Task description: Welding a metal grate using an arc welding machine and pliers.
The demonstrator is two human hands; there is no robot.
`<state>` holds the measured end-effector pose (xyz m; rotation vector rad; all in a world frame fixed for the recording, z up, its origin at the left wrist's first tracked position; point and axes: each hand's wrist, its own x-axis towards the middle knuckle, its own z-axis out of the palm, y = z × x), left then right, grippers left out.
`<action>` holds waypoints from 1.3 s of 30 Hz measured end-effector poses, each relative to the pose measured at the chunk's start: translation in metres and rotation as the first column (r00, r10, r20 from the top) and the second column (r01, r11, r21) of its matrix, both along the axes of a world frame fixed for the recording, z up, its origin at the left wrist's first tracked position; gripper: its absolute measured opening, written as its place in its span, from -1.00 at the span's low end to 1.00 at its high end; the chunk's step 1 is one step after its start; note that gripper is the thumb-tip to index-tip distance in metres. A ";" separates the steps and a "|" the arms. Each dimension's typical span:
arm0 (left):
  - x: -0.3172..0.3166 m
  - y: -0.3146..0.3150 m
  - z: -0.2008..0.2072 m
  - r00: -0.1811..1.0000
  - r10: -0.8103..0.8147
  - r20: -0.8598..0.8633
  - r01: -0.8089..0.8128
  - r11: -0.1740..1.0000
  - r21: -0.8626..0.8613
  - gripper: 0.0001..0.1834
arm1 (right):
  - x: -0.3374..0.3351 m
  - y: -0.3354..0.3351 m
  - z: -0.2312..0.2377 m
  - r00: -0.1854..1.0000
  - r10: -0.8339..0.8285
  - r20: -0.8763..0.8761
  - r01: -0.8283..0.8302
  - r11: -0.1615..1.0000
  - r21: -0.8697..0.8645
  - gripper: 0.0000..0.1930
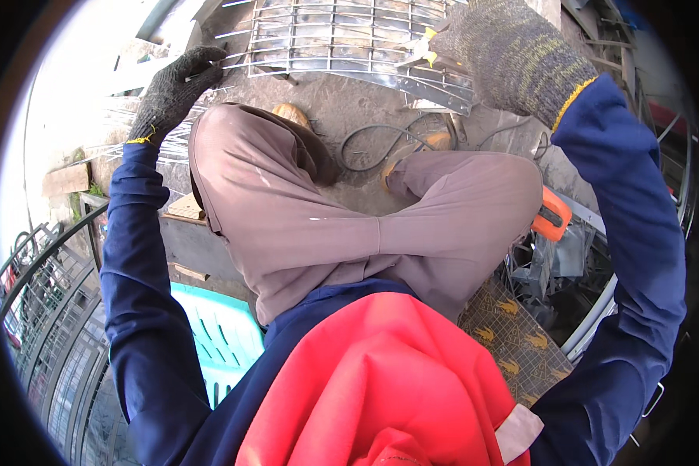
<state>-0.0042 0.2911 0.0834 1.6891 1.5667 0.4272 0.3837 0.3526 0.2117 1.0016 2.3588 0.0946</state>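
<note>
A grid of thin metal rods (332,39) lies in front of me at the top of the view, over a flat grey metal sheet. My left hand (171,89), in a dark knit glove, is at the grid's left edge with thumb and fingertips closed round a thin rod end. At the grid's right side, my right hand (505,58) wears a grey-green knit glove and grips pliers (427,48) with yellow handles. Their jaws point left at the rods; whether they bite on one I cannot tell. The glove hides most of the handles.
A cable (349,155) loops on the ground between my feet. Loose thin rods (109,140) lie left of my knee. An orange handle (551,215) and metal scraps sit right of my thigh. A turquoise plastic seat (224,330) and dark metal railings (62,334) stand at left.
</note>
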 end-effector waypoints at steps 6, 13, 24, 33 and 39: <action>-0.009 0.000 -0.009 1.000 -0.015 -0.020 0.016 1.000 0.017 -0.65 | -0.010 0.067 -0.088 0.951 -0.281 -0.132 0.212 0.898 -0.384 -0.61; 0.007 0.016 -0.006 0.999 -0.041 -0.017 0.042 0.999 0.025 -0.66 | 0.079 0.105 -0.160 0.737 -0.662 -0.139 0.312 0.515 -0.798 -0.64; 0.011 -0.005 0.007 1.000 -0.010 0.016 0.013 0.986 -0.167 -0.66 | 0.120 -0.023 0.044 0.752 -0.508 -0.421 0.457 0.861 -0.223 -0.58; 0.016 -0.014 0.014 0.994 0.089 0.070 -0.075 0.981 -0.181 -0.72 | 0.139 -0.132 -0.003 0.317 -0.795 -0.517 0.781 0.528 -0.333 -0.57; 0.031 -0.014 0.026 0.991 0.123 -0.061 -0.130 0.983 -0.131 -0.70 | 0.131 -0.159 -0.053 0.673 -0.409 -0.617 0.630 0.753 0.188 -0.51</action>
